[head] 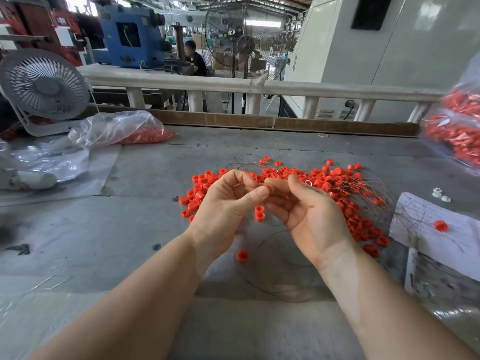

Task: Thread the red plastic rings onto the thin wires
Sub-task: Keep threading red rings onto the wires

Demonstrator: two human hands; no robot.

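Observation:
A heap of red plastic rings (335, 181) lies on the grey table (145, 229), mixed with thin wires (374, 193). My left hand (223, 206) and my right hand (309, 211) meet above the heap. Between left thumb and fingertips sits one red ring (265, 188), pinched there, and the right fingers curl against it from the other side. Two threaded rings (259, 213) hang just below the hands on a thin wire (275, 289) that loops down onto the table. A single ring (243, 256) sits on that wire loop lower down.
A clear bag of red rings (148, 135) lies at the back left beside a small white fan (44, 85). Another bag of rings (457, 131) bulges in at the right edge. A sheet of paper (436, 229) with one ring on it lies at the right.

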